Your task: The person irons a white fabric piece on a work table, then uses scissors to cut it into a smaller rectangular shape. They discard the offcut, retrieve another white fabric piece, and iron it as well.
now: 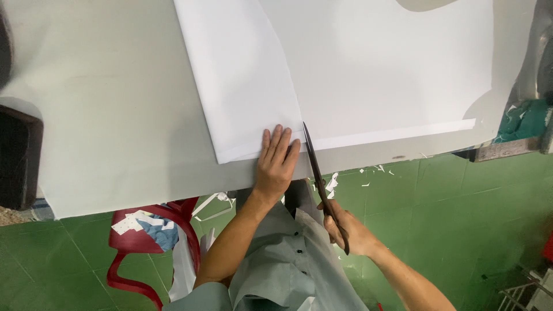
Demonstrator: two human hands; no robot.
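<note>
Left hand: our left hand lies flat and fully spread, palm down, gripping nothing — it pins the near edge of the white fabric to the worktop.
Right hand: our right hand is curled tight around the handles of the dark scissors, off the worktop's near edge and over the green floor.
Where the fabric is: it spreads ahead of both hands, and its near edge runs under the left fingers and on to the right.
Where the scissors are: just to the right of the left hand, the tips level with its fingertips.
Done so far: we judge the cut barely begun — the blades have only just entered the fabric's near edge. A narrow strip runs along that edge to the right of the blades.
Left to do: almost the whole sheet ahead of the tips lies uncut.
Scissors' heading: the tips point away from us, leaning slightly left.
Long axis: it runs from the right hand up to the fabric's edge, nearly square to that edge.
Blades: nearly closed; we cannot tell whether they are quite shut.
Below: white scraps dot the floor beside a red chair.
</note>
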